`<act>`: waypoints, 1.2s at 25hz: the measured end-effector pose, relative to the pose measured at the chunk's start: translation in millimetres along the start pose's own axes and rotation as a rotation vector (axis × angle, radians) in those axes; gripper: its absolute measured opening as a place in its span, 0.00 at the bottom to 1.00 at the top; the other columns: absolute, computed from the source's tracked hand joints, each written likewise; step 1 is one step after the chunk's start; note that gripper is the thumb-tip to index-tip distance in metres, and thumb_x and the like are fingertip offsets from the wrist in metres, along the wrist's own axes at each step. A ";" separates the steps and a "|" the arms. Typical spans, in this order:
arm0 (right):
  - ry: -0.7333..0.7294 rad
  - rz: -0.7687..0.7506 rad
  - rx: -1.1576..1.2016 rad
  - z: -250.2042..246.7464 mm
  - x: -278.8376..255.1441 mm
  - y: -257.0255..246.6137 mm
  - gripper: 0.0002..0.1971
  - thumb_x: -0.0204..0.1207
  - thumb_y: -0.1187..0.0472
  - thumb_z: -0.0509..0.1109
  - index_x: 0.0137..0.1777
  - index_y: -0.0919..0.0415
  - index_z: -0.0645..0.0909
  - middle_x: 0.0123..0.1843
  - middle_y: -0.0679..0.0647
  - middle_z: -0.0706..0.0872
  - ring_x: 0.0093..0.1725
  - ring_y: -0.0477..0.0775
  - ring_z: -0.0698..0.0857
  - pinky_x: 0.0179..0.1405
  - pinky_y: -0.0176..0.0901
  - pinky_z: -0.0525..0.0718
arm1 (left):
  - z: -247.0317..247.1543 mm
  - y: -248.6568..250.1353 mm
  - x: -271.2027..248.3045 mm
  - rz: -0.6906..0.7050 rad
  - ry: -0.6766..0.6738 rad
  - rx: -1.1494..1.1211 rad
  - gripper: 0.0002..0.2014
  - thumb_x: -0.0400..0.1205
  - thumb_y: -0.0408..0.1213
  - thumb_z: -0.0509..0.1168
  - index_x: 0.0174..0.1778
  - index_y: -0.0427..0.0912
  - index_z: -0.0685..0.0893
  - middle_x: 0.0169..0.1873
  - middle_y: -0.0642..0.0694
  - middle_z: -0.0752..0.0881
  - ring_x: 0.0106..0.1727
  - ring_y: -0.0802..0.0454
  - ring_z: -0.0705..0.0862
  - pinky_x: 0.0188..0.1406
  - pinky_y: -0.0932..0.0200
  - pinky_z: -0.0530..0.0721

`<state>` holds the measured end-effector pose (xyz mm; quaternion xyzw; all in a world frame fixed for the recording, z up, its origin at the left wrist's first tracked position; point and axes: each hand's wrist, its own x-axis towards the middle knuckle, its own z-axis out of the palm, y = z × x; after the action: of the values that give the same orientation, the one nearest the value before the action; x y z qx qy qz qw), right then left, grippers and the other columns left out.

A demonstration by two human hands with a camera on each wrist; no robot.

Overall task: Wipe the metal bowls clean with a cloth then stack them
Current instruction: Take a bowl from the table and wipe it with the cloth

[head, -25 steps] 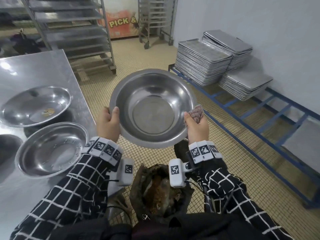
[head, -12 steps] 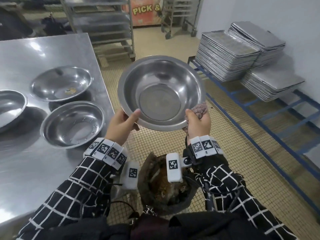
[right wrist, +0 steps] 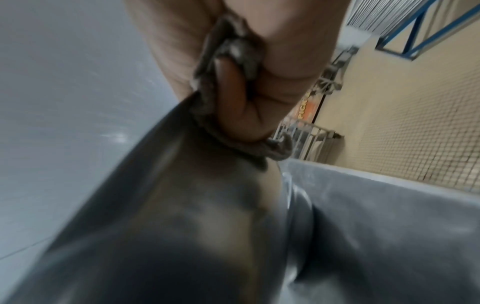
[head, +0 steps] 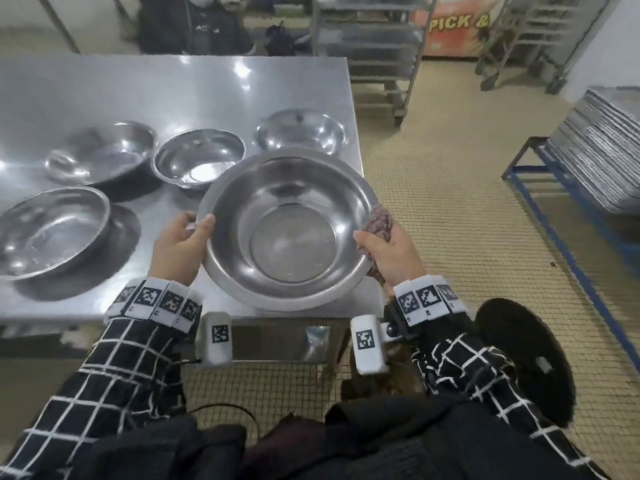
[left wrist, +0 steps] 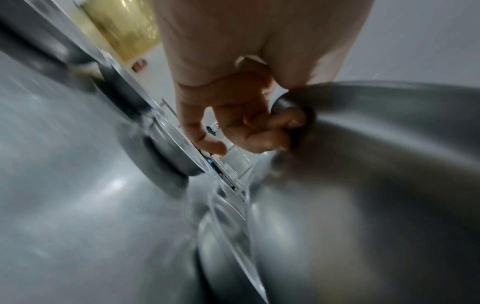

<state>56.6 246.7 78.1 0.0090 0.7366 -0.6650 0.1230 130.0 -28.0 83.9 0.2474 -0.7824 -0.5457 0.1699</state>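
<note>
I hold a large metal bowl [head: 291, 233] just above the front right corner of the steel table [head: 194, 88]. My left hand [head: 181, 242] grips its left rim, thumb over the edge and fingers [left wrist: 262, 133] curled under it. My right hand [head: 389, 251] grips the right rim together with a crumpled brownish cloth [head: 379, 223], which is bunched in the fingers [right wrist: 233, 98]. Several other metal bowls stand on the table: one at front left [head: 52, 230], one behind it [head: 100, 154], a smaller one [head: 199, 157] and one at the right edge [head: 301, 131].
A round black stool seat [head: 523, 362] stands on the tiled floor at my right. Stacked metal trays [head: 602, 147] rest on a blue frame at far right. Wheeled tray racks [head: 374, 46] stand behind the table. A person in dark clothes [head: 194, 26] is at the far side.
My view has swung left toward the table, and both hands have carried the bowl from over the floor to over the table's front right corner. The grips are unchanged.
</note>
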 end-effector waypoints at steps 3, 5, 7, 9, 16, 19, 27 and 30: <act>-0.029 -0.001 -0.005 67.3 1.4 5.5 0.13 0.75 0.55 0.74 0.59 0.54 0.80 0.48 0.56 0.88 0.48 0.56 0.88 0.55 0.57 0.87 | -59.5 -36.6 15.3 -0.032 0.067 0.015 0.05 0.83 0.45 0.64 0.43 0.50 0.81 0.31 0.50 0.84 0.29 0.55 0.81 0.33 0.58 0.78; 0.004 -0.003 -0.010 108.0 1.7 11.0 0.17 0.76 0.50 0.72 0.62 0.53 0.79 0.50 0.52 0.88 0.50 0.53 0.88 0.56 0.53 0.86 | -92.6 -60.3 29.3 -0.044 0.045 0.046 0.06 0.82 0.46 0.65 0.47 0.48 0.81 0.33 0.49 0.85 0.32 0.50 0.83 0.39 0.49 0.83; 0.061 -0.005 -0.053 139.5 1.3 14.9 0.17 0.78 0.50 0.70 0.62 0.57 0.78 0.48 0.48 0.87 0.48 0.48 0.86 0.52 0.37 0.84 | -117.4 -81.6 43.6 -0.059 -0.017 0.067 0.05 0.81 0.47 0.65 0.45 0.51 0.80 0.38 0.44 0.87 0.38 0.43 0.87 0.48 0.40 0.86; 0.111 -0.002 -0.098 168.9 1.2 19.8 0.12 0.79 0.52 0.69 0.58 0.56 0.77 0.45 0.45 0.84 0.48 0.47 0.83 0.46 0.31 0.79 | -140.1 -102.0 59.6 -0.078 -0.073 0.097 0.05 0.80 0.48 0.65 0.44 0.51 0.80 0.41 0.41 0.87 0.44 0.38 0.87 0.53 0.36 0.84; 0.200 0.032 -0.129 224.5 7.4 31.0 0.14 0.80 0.51 0.68 0.60 0.57 0.77 0.52 0.51 0.85 0.50 0.49 0.83 0.54 0.39 0.76 | -165.0 -123.9 83.4 -0.064 -0.114 0.144 0.06 0.84 0.41 0.62 0.50 0.42 0.77 0.34 0.46 0.82 0.38 0.45 0.84 0.53 0.41 0.84; 0.310 0.012 -0.221 228.3 13.0 25.2 0.22 0.79 0.50 0.69 0.67 0.59 0.70 0.55 0.55 0.83 0.52 0.55 0.82 0.56 0.43 0.78 | -167.4 -128.5 86.8 -0.032 -0.108 0.138 0.05 0.84 0.40 0.63 0.50 0.42 0.76 0.35 0.46 0.83 0.37 0.47 0.85 0.47 0.46 0.85; 0.185 0.274 -0.582 199.4 6.8 38.3 0.21 0.75 0.59 0.63 0.68 0.59 0.71 0.60 0.65 0.82 0.53 0.69 0.85 0.54 0.59 0.85 | -164.3 -138.0 84.3 0.058 0.009 0.200 0.10 0.83 0.43 0.64 0.58 0.45 0.76 0.38 0.53 0.82 0.38 0.58 0.82 0.41 0.59 0.76; 0.194 0.184 -0.310 209.4 -2.3 37.1 0.24 0.82 0.58 0.61 0.78 0.54 0.69 0.72 0.53 0.78 0.68 0.57 0.79 0.65 0.45 0.76 | -164.0 -141.5 85.7 0.084 0.031 0.253 0.12 0.82 0.45 0.64 0.58 0.44 0.77 0.42 0.49 0.84 0.42 0.52 0.83 0.43 0.57 0.77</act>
<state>100.8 45.7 24.5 0.1212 0.8347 -0.5255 0.1118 176.1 -243.3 7.6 0.2423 -0.8518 -0.4313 0.1722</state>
